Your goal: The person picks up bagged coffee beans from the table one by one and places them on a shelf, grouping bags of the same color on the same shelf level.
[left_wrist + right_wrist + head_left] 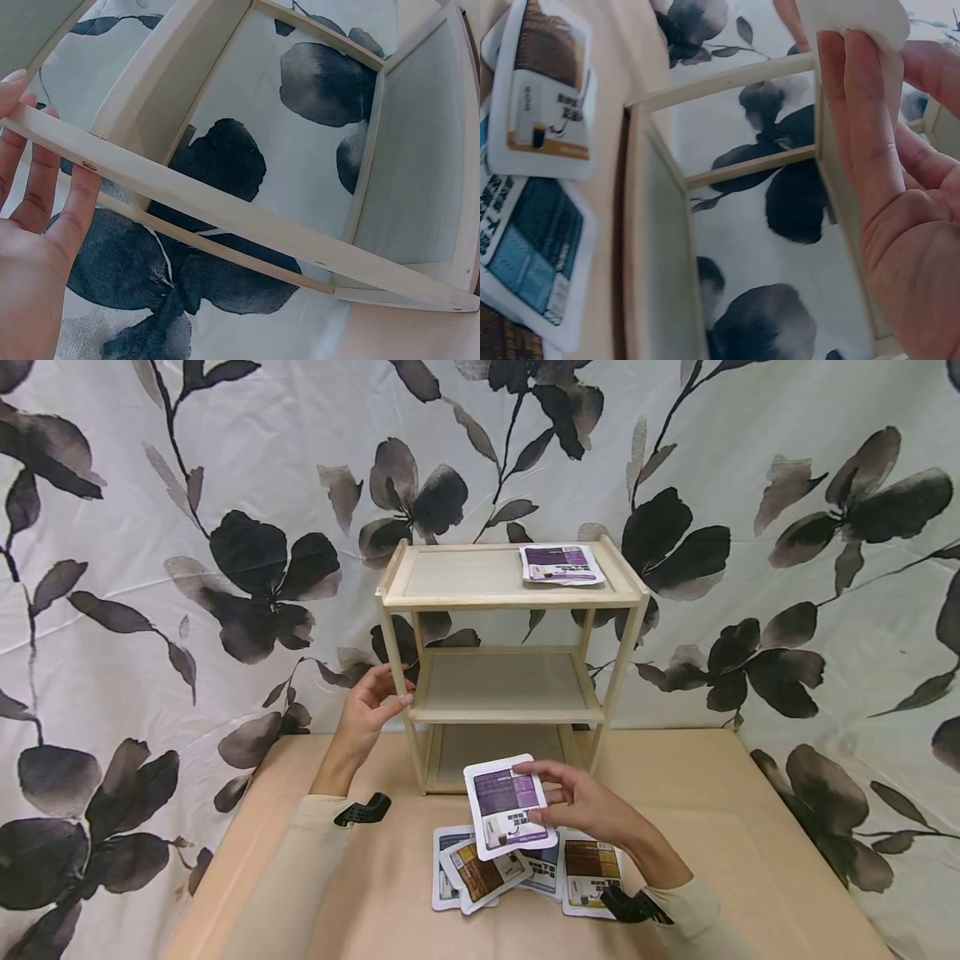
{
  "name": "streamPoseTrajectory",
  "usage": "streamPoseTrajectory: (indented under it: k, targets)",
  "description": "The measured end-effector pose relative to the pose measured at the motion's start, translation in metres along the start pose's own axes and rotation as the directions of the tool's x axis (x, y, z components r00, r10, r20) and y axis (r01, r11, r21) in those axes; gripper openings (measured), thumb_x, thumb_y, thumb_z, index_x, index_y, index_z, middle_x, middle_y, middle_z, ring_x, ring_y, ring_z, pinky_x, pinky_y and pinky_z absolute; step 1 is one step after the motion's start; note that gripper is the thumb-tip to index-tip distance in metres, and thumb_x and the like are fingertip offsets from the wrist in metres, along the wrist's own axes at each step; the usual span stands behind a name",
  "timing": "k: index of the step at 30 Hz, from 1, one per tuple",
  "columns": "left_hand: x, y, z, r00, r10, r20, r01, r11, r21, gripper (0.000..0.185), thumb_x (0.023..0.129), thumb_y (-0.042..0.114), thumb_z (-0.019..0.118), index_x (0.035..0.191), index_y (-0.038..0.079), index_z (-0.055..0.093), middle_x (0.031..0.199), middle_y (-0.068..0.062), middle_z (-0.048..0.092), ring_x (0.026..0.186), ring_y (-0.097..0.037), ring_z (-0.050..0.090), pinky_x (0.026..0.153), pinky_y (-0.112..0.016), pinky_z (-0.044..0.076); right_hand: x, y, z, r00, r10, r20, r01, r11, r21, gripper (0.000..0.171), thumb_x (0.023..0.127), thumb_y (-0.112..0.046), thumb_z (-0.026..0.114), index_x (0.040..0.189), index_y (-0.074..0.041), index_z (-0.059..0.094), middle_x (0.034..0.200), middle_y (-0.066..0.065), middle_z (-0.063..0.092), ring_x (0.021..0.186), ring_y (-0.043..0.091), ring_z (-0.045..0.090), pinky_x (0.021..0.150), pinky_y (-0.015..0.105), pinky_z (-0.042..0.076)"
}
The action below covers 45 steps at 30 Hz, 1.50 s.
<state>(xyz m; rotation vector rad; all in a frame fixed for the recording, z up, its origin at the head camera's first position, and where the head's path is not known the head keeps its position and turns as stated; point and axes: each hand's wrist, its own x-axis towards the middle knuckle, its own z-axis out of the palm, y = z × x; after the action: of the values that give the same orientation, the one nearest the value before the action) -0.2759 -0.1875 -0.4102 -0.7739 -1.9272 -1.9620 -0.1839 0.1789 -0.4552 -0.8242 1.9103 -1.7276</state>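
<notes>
My right hand [592, 802] pinches a white-edged purple packet [510, 810] by its right side, thumb in front and fingers behind, above a group of packets on the table. In the right wrist view the packet's pale back [855, 19] shows at the fingertips. My left hand [367, 710] grips the left front post of a three-tier wooden shelf [506, 718] near its middle tier. The left wrist view shows its thumb and fingers around that post [187, 199]. Another purple packet [561, 565] lies on the top tier, toward the right.
On the table [675, 777], in front of the shelf, lie brown packets [483, 872] [592, 864] and blue packets [546, 868], partly overlapping. A white cloth with dark flowers [255, 560] hangs behind the shelf. Black straps [363, 810] circle both wrists.
</notes>
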Motion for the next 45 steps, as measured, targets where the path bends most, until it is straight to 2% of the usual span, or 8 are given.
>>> streamPoseTrajectory:
  k: [6, 14, 19, 23, 29, 34, 36, 45]
  targets:
    - [0.001, 0.000, -0.001, 1.000, 0.004, -0.006, -0.004, 1.000, 0.006, 0.046, 0.091, -0.005, 0.070, 0.133, 0.010, 0.061, 0.112, -0.030, 0.062, 0.102, -0.019, 0.063, 0.094, -0.034, 0.049, 0.000, -0.018, 0.002, 0.999, -0.042, -0.001, 0.042, 0.999, -0.027, 0.066, 0.093, -0.001, 0.070, 0.152, -0.007, 0.040, 0.127, 0.028, 0.064, 0.106, 0.033, 0.071, 0.081, 0.039, 0.060]
    - [0.002, 0.001, -0.001, 1.000, 0.003, -0.010, -0.003, 1.000, -0.003, 0.047, 0.091, -0.005, 0.070, 0.134, 0.009, 0.060, 0.107, -0.007, 0.069, 0.102, -0.019, 0.063, 0.094, -0.034, 0.049, 0.003, -0.045, 0.004, 0.996, -0.078, -0.043, 0.074, 0.994, -0.082, 0.069, 0.092, -0.004, 0.072, 0.153, -0.009, 0.041, 0.126, 0.024, 0.066, 0.104, 0.031, 0.072, 0.079, 0.036, 0.060]
    - [0.000, 0.001, -0.001, 1.000, -0.007, -0.009, 0.007, 1.000, -0.012, 0.046, 0.091, -0.005, 0.070, 0.134, 0.009, 0.061, 0.107, -0.007, 0.069, 0.103, -0.019, 0.063, 0.094, -0.034, 0.048, 0.005, -0.057, 0.002, 0.994, -0.099, -0.047, 0.094, 0.991, -0.099, 0.069, 0.092, -0.004, 0.072, 0.154, -0.009, 0.041, 0.127, 0.022, 0.067, 0.104, 0.032, 0.072, 0.079, 0.035, 0.060]
    - [-0.001, 0.001, 0.000, 1.000, -0.017, -0.009, 0.017, 1.000, -0.014, 0.046, 0.091, -0.005, 0.070, 0.134, 0.009, 0.060, 0.107, -0.005, 0.069, 0.103, -0.019, 0.063, 0.094, -0.034, 0.048, 0.008, -0.065, -0.001, 0.995, -0.101, -0.023, 0.098, 0.988, -0.118, 0.069, 0.094, -0.004, 0.071, 0.155, -0.010, 0.040, 0.127, 0.020, 0.067, 0.102, 0.028, 0.072, 0.075, 0.029, 0.059]
    - [-0.001, 0.000, 0.000, 1.000, -0.017, -0.007, 0.017, 1.000, -0.008, 0.047, 0.091, -0.004, 0.070, 0.134, 0.010, 0.061, 0.106, -0.001, 0.069, 0.103, -0.019, 0.063, 0.094, -0.032, 0.049, 0.009, -0.076, -0.003, 0.994, -0.105, 0.006, 0.105, 0.991, -0.088, 0.070, 0.095, -0.002, 0.068, 0.157, -0.010, 0.036, 0.131, 0.022, 0.065, 0.099, 0.027, 0.072, 0.071, 0.026, 0.058]
    - [0.000, 0.000, -0.001, 1.000, -0.009, -0.003, 0.009, 1.000, -0.008, 0.046, 0.091, -0.005, 0.070, 0.134, 0.010, 0.061, 0.107, 0.000, 0.069, 0.104, -0.019, 0.063, 0.092, -0.030, 0.051, 0.012, -0.085, -0.002, 0.994, -0.107, -0.021, 0.105, 0.993, -0.051, 0.071, 0.094, 0.000, 0.069, 0.156, -0.010, 0.037, 0.138, 0.024, 0.059, 0.107, 0.028, 0.071, 0.079, 0.032, 0.060]
    - [0.000, -0.001, -0.001, 1.000, -0.007, -0.002, 0.007, 1.000, -0.006, 0.046, 0.092, -0.005, 0.070, 0.134, 0.011, 0.061, 0.107, 0.000, 0.069, 0.104, -0.019, 0.064, 0.092, -0.030, 0.051, 0.013, -0.090, -0.002, 0.994, -0.101, -0.034, 0.100, 0.995, -0.028, 0.071, 0.093, 0.001, 0.070, 0.156, -0.010, 0.038, 0.137, 0.026, 0.059, 0.111, 0.031, 0.070, 0.085, 0.039, 0.060]
    - [-0.001, -0.001, -0.001, 1.000, -0.002, -0.006, 0.002, 1.000, -0.006, 0.046, 0.091, -0.005, 0.070, 0.134, 0.011, 0.060, 0.107, 0.002, 0.070, 0.104, -0.017, 0.065, 0.093, -0.030, 0.051, 0.019, -0.108, -0.003, 0.988, -0.139, -0.074, 0.134, 0.988, -0.072, 0.070, 0.091, 0.001, 0.072, 0.153, -0.012, 0.042, 0.135, 0.023, 0.058, 0.109, 0.032, 0.070, 0.080, 0.039, 0.061]
